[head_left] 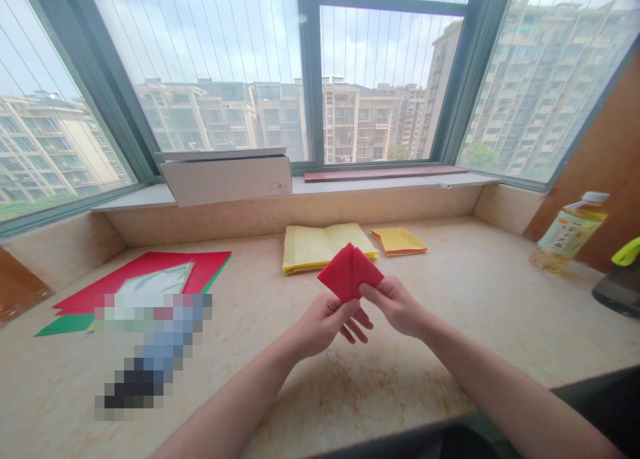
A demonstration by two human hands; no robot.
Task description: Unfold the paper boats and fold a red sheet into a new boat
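Hands, left and right, both pinching a folded red paper square between thumb and fingers, raised over the middle of the pale marble worktop, near an open yellow paper booklet.

head view | left hand, right hand: both pinch a red folded paper square | from that square: open yellow paper booklet just behind, small yellow folded paper behind right, red-and-green paper sheets left, white cardboard box well behind, clear plastic bottle of yellow liquid far right
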